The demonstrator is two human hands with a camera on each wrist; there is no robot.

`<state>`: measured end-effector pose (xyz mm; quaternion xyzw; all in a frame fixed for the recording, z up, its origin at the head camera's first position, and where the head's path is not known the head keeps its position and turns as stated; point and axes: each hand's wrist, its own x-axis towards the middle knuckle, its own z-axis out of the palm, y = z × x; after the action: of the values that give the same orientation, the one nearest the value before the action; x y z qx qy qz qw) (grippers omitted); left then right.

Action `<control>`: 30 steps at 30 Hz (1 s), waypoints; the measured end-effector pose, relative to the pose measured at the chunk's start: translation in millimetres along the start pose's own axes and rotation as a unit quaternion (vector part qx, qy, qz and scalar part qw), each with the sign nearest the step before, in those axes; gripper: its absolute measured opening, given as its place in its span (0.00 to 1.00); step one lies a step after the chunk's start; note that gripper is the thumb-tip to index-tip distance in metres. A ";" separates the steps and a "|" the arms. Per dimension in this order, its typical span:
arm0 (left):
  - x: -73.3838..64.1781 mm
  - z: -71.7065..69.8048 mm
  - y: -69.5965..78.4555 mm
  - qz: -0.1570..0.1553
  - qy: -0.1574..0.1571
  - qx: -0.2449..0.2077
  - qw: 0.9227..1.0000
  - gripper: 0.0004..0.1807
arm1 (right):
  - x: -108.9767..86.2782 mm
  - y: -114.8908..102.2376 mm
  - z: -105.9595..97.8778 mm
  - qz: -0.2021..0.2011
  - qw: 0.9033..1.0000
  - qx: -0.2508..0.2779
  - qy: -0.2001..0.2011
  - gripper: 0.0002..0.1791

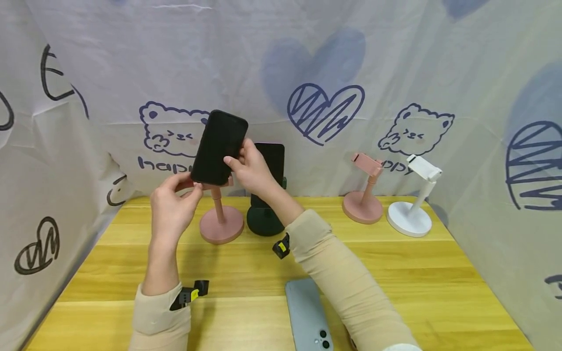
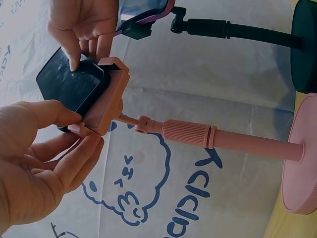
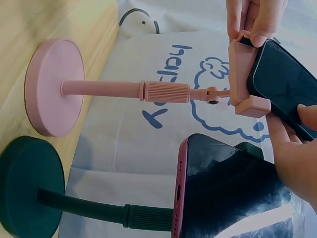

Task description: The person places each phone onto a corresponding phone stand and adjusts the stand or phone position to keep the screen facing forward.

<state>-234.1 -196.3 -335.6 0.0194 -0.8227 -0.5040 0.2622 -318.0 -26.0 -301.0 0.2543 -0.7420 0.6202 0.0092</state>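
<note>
A black phone [image 1: 220, 146] is tilted at the top of a pink phone stand [image 1: 220, 219], its lower end against the stand's clamp [image 3: 241, 74]. My right hand [image 1: 252, 168] pinches the phone by its side, thumb on the screen and fingers behind. At the lower corner, my left hand [image 1: 173, 202] grips the end of the pink clamp, with the thumb [image 2: 59, 114] by the phone's edge and the fingers curled under. The clamp's other hooked end [image 2: 113, 63] shows beside the phone. In the head view, the phone and hands hide most of the clamp.
Just right of the pink stand is a dark green phone stand [image 1: 265, 222] with another phone [image 3: 233, 183] in it. A second pink stand [image 1: 363, 208] and a white stand [image 1: 410, 219] are at the back right. A light blue-grey phone [image 1: 306, 312] lies face down near the front.
</note>
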 end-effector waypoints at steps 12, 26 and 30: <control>0.4 -4.3 -7.7 0.037 0.012 -0.002 0.999 0.15 | 0.3 -1.2 0.9 -0.012 0.999 -0.052 -0.009 0.22; 1.4 -6.8 -7.5 0.056 0.010 0.012 0.998 0.15 | 2.4 -4.4 -6.2 -0.013 0.995 -0.097 -0.022 0.22; 0.4 -7.0 -7.4 0.050 0.009 0.018 0.999 0.16 | 2.9 -4.7 -7.7 -0.016 0.994 -0.107 -0.029 0.21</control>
<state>-233.0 -205.9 -339.2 -0.0121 -0.8293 -0.4751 0.2940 -321.0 -20.5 -293.9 0.2818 -0.8000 0.5292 0.0245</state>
